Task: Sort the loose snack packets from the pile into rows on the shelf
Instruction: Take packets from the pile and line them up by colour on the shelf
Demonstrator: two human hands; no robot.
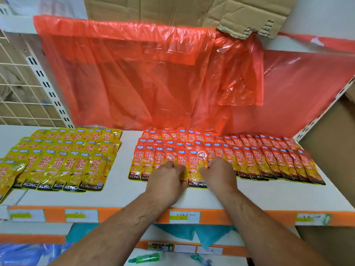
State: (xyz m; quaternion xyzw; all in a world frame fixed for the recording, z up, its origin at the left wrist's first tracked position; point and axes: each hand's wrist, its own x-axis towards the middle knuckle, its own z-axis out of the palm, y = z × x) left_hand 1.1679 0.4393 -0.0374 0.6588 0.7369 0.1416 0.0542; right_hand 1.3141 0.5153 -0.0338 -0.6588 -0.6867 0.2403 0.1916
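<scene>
We work at a white shelf board (272,196) with an orange front strip (240,217), both hands on the front row of orange-red foil snack packets (259,162), which lie in three overlapping rows on its right half. Our left hand (165,178) curls its fingers down onto the packets near the row's left end. Our right hand (220,175), fingers likewise curled, pinches the right edge of the topmost packet (197,167), which lies between the two hands. Well apart to the left, yellow foil snack packets (63,160) lie in matching rows. A translucent red plastic sheet (134,73) hangs behind, torn brown cardboard (192,10) above it. Paper labels (184,216) line the strip.
</scene>
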